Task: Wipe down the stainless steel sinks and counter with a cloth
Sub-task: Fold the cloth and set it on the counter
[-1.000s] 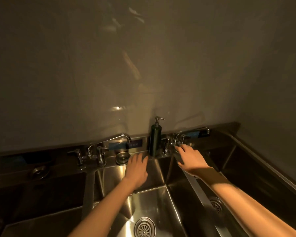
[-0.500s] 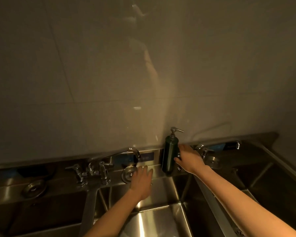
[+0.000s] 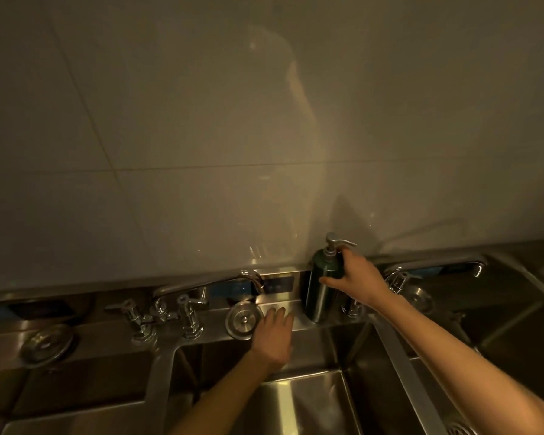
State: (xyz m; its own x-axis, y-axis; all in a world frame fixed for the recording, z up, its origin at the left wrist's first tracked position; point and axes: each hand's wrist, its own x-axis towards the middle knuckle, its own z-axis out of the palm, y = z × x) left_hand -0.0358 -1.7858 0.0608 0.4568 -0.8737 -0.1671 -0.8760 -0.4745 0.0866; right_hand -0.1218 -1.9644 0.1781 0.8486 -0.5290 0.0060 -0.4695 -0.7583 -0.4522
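Along the back ledge [image 3: 107, 343] of the stainless steel sinks: one dark green soap dispenser [image 3: 319, 287], upright against the tiled wall [image 3: 170, 120], silver pump on top. Right hand [image 3: 355, 277] wraps round its upper body, thumb across the front and fingers curled behind. Left hand [image 3: 274, 337] lies flat on the ledge with fingers straight and close together, just right of a round metal stopper [image 3: 244, 320] and left of the dispenser's base; whether a cloth lies under it cannot be told. Middle basin [image 3: 311, 403] sits below the left wrist, right basin [image 3: 515, 334] beyond the right forearm. Left faucet [image 3: 214, 282] stands beside the stopper, right faucet [image 3: 437, 266] past the dispenser. Second stopper [image 3: 46, 343] lies far left.
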